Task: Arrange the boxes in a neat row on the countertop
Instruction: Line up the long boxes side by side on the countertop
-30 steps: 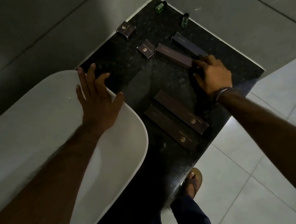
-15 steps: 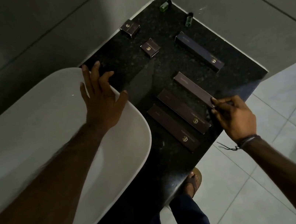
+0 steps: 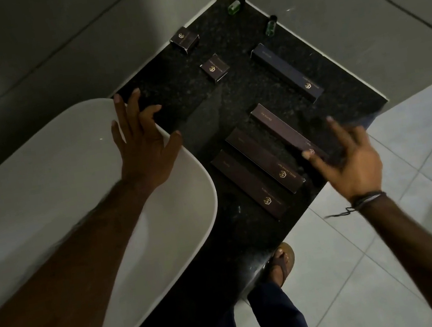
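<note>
Three long dark boxes lie side by side near the front of the black countertop (image 3: 193,116): the left one (image 3: 249,183), the middle one (image 3: 263,160) and the right one (image 3: 281,129). A fourth long box (image 3: 286,71) lies apart by the right wall. Two small boxes sit farther back, one (image 3: 215,67) mid-counter and one (image 3: 184,39) near the wall. My right hand (image 3: 350,161) hovers with spread fingers at the near end of the right box, holding nothing. My left hand (image 3: 143,143) rests flat and open on the rim of the white basin (image 3: 43,190).
Two small green bottles (image 3: 233,6) (image 3: 271,26) stand at the back corner by the grey tiled walls. The counter's front right edge drops to a tiled floor, where my sandalled foot (image 3: 281,261) shows.
My right hand dragged one long box from beside the far box down next to the two front boxes, then let go and opened. My left hand stayed on the basin.
</note>
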Available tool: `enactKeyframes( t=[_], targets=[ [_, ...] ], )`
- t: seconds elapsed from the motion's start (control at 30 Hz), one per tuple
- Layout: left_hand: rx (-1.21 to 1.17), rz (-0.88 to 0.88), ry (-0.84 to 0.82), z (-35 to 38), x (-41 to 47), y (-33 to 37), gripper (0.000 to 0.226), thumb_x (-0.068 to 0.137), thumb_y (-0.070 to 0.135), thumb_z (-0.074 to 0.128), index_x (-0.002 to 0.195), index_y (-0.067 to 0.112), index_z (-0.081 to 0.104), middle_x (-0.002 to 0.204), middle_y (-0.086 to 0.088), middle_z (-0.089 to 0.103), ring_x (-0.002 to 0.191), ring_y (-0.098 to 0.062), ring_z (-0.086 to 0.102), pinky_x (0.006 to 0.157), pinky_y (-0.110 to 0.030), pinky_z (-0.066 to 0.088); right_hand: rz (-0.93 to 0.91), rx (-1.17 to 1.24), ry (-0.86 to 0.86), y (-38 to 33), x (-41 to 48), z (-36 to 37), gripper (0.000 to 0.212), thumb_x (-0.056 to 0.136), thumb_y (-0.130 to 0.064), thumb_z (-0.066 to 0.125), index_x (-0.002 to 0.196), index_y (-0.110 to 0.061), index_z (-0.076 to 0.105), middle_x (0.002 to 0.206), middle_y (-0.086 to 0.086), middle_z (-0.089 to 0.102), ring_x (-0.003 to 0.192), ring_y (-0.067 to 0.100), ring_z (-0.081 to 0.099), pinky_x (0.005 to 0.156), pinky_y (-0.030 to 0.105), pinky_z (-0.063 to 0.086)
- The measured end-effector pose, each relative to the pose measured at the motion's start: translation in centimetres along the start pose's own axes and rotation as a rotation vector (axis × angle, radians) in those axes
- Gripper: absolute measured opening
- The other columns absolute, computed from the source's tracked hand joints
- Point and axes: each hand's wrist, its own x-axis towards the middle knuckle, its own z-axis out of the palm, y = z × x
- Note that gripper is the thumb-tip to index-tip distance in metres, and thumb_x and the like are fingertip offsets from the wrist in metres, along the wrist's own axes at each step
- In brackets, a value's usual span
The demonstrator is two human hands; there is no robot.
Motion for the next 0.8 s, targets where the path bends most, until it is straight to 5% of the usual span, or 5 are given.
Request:
enactKeyframes(
  t=[0.13, 0.33, 0.8],
  targets=[
    [-0.01, -0.002, 0.007, 0.0, 0.0, 0.1, 0.056, 0.087, 0.051, 0.046, 0.134, 0.028, 0.026, 0.164, -0.014, 0.016, 0.152, -0.039, 0.001, 0.118, -0.064, 0.014, 0.11, 0.236, 0.302, -0.5, 5.5, -2.5, 0.068, 0.085, -0.069, 0.059, 0.138, -0.025, 0.056, 0.125, 0.009, 0.057, 0.104, 0.016, 0.056, 0.08, 0.004, 0.035],
    [-0.015, -0.011, 0.009, -0.1, 0.0, 0.0, 0.057, 0.086, 0.053, 0.044, 0.134, 0.025, 0.029, 0.164, -0.014, 0.016, 0.152, -0.039, 0.001, 0.116, -0.066, 0.014, 0.049, -0.004, -0.167, -1.2, 13.9, 0.0, 0.057, 0.095, -0.045, 0.056, 0.145, -0.02, 0.048, 0.138, 0.015, 0.048, 0.122, 0.032, 0.052, 0.096, 0.043, 0.045],
    [-0.041, -0.012, 0.01, 0.0, -0.1, 0.2, 0.059, 0.086, 0.051, 0.046, 0.135, 0.023, 0.031, 0.165, -0.012, 0.014, 0.153, -0.037, -0.001, 0.118, -0.065, 0.013, 0.041, -0.088, -0.183, 4.8, 4.9, 0.1, 0.044, 0.093, -0.038, 0.064, 0.13, -0.015, 0.063, 0.117, 0.014, 0.061, 0.101, 0.032, 0.06, 0.076, 0.032, 0.042]
  ],
)
